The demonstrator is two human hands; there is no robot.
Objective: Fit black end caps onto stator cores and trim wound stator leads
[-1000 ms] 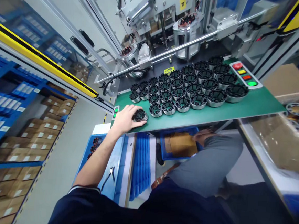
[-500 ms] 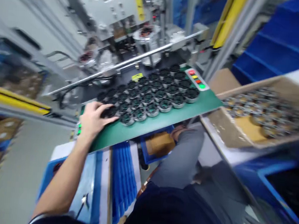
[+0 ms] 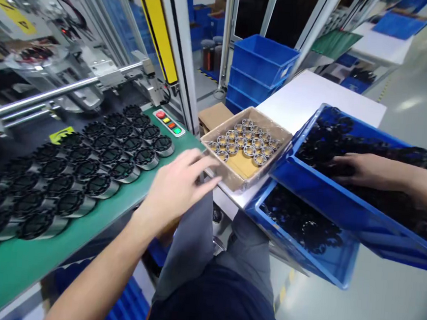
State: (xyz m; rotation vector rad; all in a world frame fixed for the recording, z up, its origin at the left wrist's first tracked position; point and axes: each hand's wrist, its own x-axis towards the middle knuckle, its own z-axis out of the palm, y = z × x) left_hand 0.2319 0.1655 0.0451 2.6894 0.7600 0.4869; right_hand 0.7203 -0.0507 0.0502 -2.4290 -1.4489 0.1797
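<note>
My left hand hovers by the front edge of the green worktop, its fingers apart and holding nothing. Just beyond its fingertips stands a cardboard box with several metal rings on a cardboard sheet. My right hand reaches into the upper blue bin, among many black plastic ring parts. Its fingertips sink among these dark parts, so their grip is hidden. On the worktop, rows of metal rings topped with black toothed parts stand close together.
A machine with a metal bar stands behind the rows. A button panel sits at the worktop's right end. Below the upper bin is another blue bin of black parts. Stacked blue crates stand behind the white table.
The view has swung right. My left hand has left the ring at the row's left end and come toward the cardboard box. My right hand now shows in the blue bin.
</note>
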